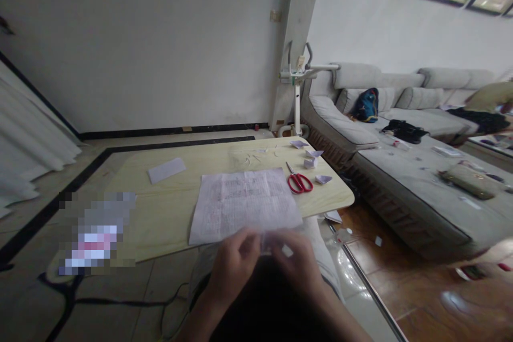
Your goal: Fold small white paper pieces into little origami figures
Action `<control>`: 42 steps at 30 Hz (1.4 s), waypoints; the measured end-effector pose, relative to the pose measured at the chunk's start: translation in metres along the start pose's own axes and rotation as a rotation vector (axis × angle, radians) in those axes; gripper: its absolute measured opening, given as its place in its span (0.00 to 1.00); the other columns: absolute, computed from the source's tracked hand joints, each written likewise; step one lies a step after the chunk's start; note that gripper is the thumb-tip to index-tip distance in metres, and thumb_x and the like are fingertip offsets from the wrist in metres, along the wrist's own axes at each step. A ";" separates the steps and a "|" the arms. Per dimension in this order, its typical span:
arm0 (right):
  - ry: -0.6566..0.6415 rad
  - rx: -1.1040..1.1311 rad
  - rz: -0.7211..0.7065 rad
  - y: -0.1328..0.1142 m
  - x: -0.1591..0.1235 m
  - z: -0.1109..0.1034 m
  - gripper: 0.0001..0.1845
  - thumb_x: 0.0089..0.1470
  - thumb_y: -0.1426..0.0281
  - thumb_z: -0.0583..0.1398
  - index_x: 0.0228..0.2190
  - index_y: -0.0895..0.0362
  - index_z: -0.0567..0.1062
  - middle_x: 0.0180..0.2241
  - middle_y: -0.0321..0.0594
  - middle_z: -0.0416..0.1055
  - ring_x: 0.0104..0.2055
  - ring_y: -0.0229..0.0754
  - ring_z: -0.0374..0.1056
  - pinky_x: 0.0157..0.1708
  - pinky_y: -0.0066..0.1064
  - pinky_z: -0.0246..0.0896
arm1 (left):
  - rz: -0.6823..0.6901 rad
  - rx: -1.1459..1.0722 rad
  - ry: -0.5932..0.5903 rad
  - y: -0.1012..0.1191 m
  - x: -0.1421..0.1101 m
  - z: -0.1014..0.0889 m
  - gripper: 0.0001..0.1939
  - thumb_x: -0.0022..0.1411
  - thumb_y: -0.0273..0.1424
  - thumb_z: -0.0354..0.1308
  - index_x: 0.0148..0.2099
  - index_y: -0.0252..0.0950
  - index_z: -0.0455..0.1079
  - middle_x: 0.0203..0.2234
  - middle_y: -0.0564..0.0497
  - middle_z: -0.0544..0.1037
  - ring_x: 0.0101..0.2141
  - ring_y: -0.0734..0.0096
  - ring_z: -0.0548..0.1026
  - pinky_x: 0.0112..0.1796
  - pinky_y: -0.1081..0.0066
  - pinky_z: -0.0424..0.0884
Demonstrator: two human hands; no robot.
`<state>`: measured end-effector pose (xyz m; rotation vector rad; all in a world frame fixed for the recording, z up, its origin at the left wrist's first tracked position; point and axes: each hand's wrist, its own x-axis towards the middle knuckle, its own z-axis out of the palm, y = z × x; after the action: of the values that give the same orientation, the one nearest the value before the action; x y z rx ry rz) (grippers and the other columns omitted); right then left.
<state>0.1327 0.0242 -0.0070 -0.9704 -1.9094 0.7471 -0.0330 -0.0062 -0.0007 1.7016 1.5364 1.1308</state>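
Note:
Close to my body, just off the table's near edge, my left hand [239, 252] and my right hand [295, 256] meet with fingertips pinched. Between them is a small piece of white paper [265, 243], blurred and mostly covered by the fingers. Beyond the hands lies a large creased sheet of printed paper [244, 200] on the pale wooden table [164, 214]. To its right rest red-handled scissors [299, 181], beside several small folded paper pieces [323, 179]. Thin paper scraps [252, 158] are scattered behind the sheet.
A folded white paper [167, 170] lies on the table's left part, near a pixelated patch. At right stands a grey sofa [401, 165] with a blue bag [366, 105] on it. A white metal exercise stand [297, 101] is behind the table, against the wall.

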 end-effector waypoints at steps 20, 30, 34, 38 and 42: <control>0.073 0.394 0.262 -0.008 0.001 -0.002 0.06 0.56 0.67 0.59 0.35 0.56 0.71 0.24 0.34 0.70 0.26 0.37 0.66 0.25 0.26 0.63 | -0.328 -0.612 -0.177 -0.006 0.001 0.002 0.13 0.58 0.38 0.64 0.41 0.37 0.71 0.21 0.58 0.71 0.23 0.75 0.70 0.25 0.77 0.65; 0.078 0.414 0.202 -0.008 -0.003 -0.001 0.13 0.52 0.67 0.63 0.41 0.55 0.71 0.32 0.39 0.74 0.32 0.40 0.69 0.34 0.31 0.68 | -0.452 -0.827 0.112 0.003 0.004 0.008 0.15 0.54 0.43 0.63 0.34 0.38 0.67 0.19 0.58 0.68 0.19 0.76 0.67 0.19 0.76 0.64; 0.104 0.280 0.108 -0.010 -0.004 0.003 0.05 0.52 0.68 0.63 0.31 0.56 0.72 0.26 0.36 0.71 0.28 0.39 0.67 0.30 0.28 0.66 | -0.454 -0.835 0.145 0.003 0.002 0.016 0.15 0.58 0.44 0.61 0.36 0.39 0.66 0.20 0.59 0.69 0.20 0.76 0.69 0.20 0.76 0.65; 0.063 0.214 0.041 -0.009 -0.002 -0.002 0.05 0.55 0.71 0.61 0.27 0.56 0.74 0.24 0.36 0.73 0.27 0.39 0.68 0.30 0.28 0.65 | -0.417 -0.828 0.081 -0.008 0.000 0.018 0.20 0.56 0.46 0.64 0.42 0.38 0.67 0.21 0.59 0.71 0.21 0.76 0.71 0.23 0.76 0.68; 0.058 0.184 0.003 -0.007 -0.002 -0.009 0.04 0.57 0.72 0.61 0.30 0.56 0.75 0.27 0.36 0.74 0.29 0.39 0.69 0.32 0.29 0.64 | -0.332 -0.637 -0.066 -0.014 0.001 0.006 0.25 0.51 0.42 0.68 0.48 0.35 0.70 0.22 0.56 0.76 0.23 0.70 0.75 0.26 0.73 0.72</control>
<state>0.1391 0.0205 0.0022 -0.8716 -1.7553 0.8702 -0.0346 -0.0019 -0.0148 1.0071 1.1827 1.2000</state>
